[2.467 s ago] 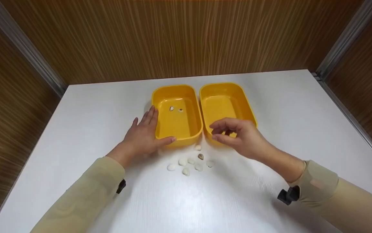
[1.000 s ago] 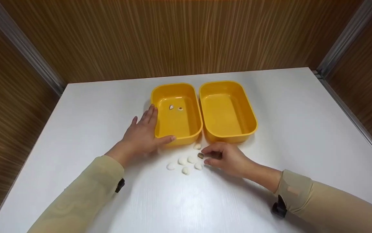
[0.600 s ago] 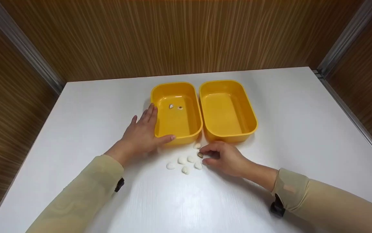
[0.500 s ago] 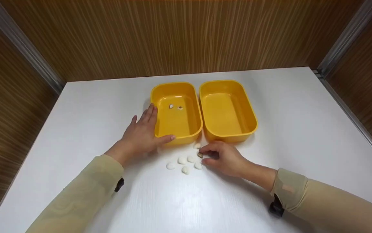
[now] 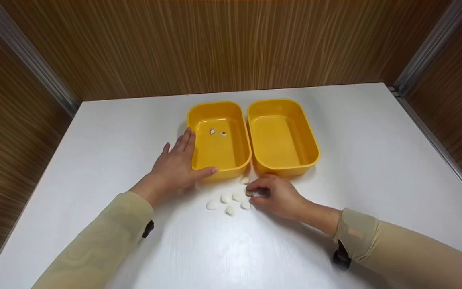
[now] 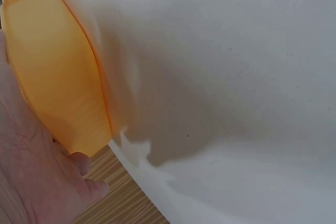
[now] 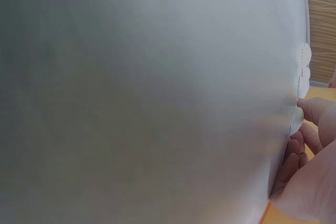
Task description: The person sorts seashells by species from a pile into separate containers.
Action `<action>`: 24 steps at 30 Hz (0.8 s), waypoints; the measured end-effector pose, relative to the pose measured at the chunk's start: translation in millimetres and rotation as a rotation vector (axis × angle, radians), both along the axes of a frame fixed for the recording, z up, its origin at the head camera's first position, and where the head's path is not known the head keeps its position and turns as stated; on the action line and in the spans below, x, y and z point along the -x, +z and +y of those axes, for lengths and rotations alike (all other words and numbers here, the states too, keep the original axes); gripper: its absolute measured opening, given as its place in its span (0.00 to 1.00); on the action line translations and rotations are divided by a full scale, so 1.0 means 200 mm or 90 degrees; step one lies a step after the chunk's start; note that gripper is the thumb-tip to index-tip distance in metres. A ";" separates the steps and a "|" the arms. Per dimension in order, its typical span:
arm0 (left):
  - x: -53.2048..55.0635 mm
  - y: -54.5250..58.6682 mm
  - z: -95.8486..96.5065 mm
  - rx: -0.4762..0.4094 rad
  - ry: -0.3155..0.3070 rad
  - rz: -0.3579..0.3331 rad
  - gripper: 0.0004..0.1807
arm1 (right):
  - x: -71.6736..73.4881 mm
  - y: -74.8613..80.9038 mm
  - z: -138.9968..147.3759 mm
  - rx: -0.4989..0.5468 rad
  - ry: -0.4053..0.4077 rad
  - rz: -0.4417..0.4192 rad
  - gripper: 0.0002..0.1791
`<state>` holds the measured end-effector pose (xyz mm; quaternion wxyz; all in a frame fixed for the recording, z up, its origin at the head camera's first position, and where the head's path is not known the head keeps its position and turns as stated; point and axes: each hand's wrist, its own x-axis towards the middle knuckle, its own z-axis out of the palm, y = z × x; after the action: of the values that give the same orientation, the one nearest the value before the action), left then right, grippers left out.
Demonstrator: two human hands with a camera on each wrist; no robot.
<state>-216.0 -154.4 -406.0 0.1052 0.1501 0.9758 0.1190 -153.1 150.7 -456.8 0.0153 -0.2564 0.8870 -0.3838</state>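
In the head view, a brown seashell lies between the thumb and index fingertip of my right hand, which pinches it at the table. Several white seashells are scattered just left of these fingertips. In the right wrist view, a pale ridged shell shows between the fingers of the right hand. My left hand rests against the left yellow container, fingers straight along its outer left side and thumb at the near rim. Two small shells lie inside that container.
A second yellow container stands right beside the first, with bare floor showing. Both sit on a white table, with brown wood-grain panels behind and at both sides.
My right hand has come down from above the right container to the brown shell. That shell has turned slightly between the fingertips. The left hand keeps its place.
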 end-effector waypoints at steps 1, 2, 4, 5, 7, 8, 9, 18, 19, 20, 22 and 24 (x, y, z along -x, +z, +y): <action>0.00 0.00 0.00 0.001 0.000 0.000 0.72 | 0.00 0.00 0.00 -0.003 0.002 0.005 0.11; 0.00 0.00 0.00 0.001 0.001 -0.001 0.72 | 0.00 0.00 0.00 -0.007 0.003 0.010 0.11; 0.00 0.00 0.00 0.000 0.002 -0.002 0.73 | 0.00 0.00 0.00 -0.011 0.007 0.021 0.11; 0.00 0.00 0.00 -0.002 0.001 -0.001 0.73 | 0.00 0.00 0.00 -0.010 0.010 0.024 0.10; 0.00 0.00 -0.01 -0.006 -0.004 0.003 0.73 | 0.00 0.00 0.00 -0.003 0.014 0.026 0.10; 0.00 0.00 -0.01 -0.007 -0.006 0.005 0.73 | 0.00 0.00 0.00 0.001 0.017 0.026 0.09; 0.00 0.00 -0.01 -0.008 -0.008 0.006 0.73 | 0.00 0.00 0.00 0.004 0.019 0.027 0.08; 0.00 0.00 -0.01 -0.014 -0.009 0.004 0.73 | 0.01 0.00 0.00 0.006 0.031 0.036 0.05; 0.00 0.00 -0.01 -0.014 -0.008 0.004 0.73 | 0.01 0.00 0.00 0.005 0.032 0.036 0.05; 0.00 0.00 -0.01 -0.015 -0.008 0.004 0.73 | 0.01 0.00 0.00 0.005 0.033 0.036 0.05; 0.00 -0.01 -0.01 -0.015 -0.009 0.004 0.72 | 0.01 0.00 0.00 0.004 0.035 0.037 0.05; 0.00 -0.01 -0.01 -0.015 -0.010 0.005 0.72 | 0.01 -0.01 0.00 0.003 0.037 0.037 0.05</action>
<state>-215.9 -156.9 -407.5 0.1004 0.1596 0.9736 0.1286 -155.1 150.3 -457.8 -0.0001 -0.2935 0.8783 -0.3775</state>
